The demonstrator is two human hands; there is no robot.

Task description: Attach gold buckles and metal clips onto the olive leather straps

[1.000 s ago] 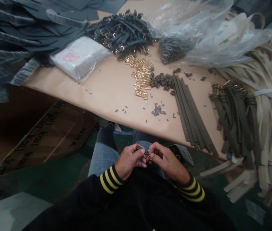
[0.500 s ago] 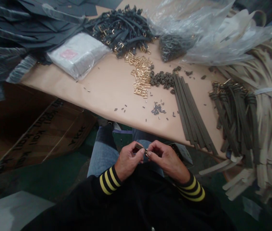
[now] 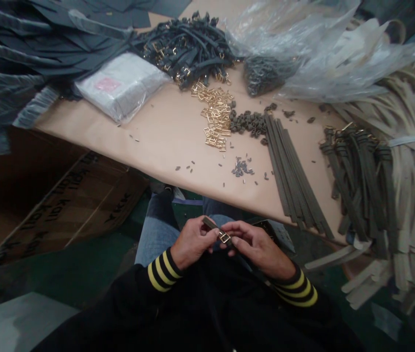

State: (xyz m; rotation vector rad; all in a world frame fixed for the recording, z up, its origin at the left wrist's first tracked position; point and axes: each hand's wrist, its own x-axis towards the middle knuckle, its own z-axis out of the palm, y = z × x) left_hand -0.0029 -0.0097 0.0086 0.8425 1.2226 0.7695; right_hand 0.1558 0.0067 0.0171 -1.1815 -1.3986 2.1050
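Above my lap, my left hand [image 3: 194, 243] pinches a dark olive strap [image 3: 210, 223], whose end sticks up past the fingers. A gold buckle [image 3: 224, 237] sits on the strap between my two hands, its frame now showing. My right hand [image 3: 258, 246] is closed on the strap just right of the buckle, fingers behind and thumb in front. On the table lie a pile of gold buckles [image 3: 217, 115], small olive loops [image 3: 248, 122], tiny dark metal pieces [image 3: 242, 167] and a row of flat olive straps [image 3: 295, 176].
Finished-looking olive straps [image 3: 365, 176] and beige straps [image 3: 413, 195] hang over the table's right edge. Dark buckled straps [image 3: 193, 46], a plastic-wrapped packet [image 3: 119, 88] and clear plastic bags [image 3: 325, 54] lie farther back. A cardboard box [image 3: 64, 210] stands below left.
The buckle has turned into view between my hands. My right hand has shifted slightly right, with its fingers now stretched behind the strap.
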